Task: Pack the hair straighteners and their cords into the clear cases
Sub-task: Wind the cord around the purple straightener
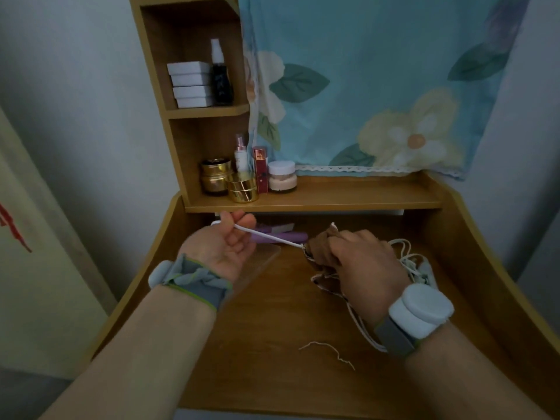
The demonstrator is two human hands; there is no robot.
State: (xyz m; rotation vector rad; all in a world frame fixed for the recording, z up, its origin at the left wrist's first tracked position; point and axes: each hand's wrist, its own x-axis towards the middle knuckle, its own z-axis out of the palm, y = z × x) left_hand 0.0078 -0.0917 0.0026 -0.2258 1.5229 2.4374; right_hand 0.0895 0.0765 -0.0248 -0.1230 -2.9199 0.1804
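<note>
My left hand [224, 244], palm up, pinches a white cord [272, 237] that runs taut across to my right hand [360, 259]. My right hand grips a brown object wound with cord [318, 253] above the desk. A purple hair straightener [288, 236] lies behind the cord, under the shelf edge. A clear case [260, 262] lies flat on the desk beneath my left hand, hard to make out. More white cord [406, 253] lies looped to the right of my right hand, over a pale object I cannot identify.
The wooden desk [272, 344] has raised side walls and a shelf [333, 198] at the back carrying cosmetic jars and bottles [242, 183]. A loose white thread [327, 350] lies near the front. A floral cloth [378, 86] hangs behind.
</note>
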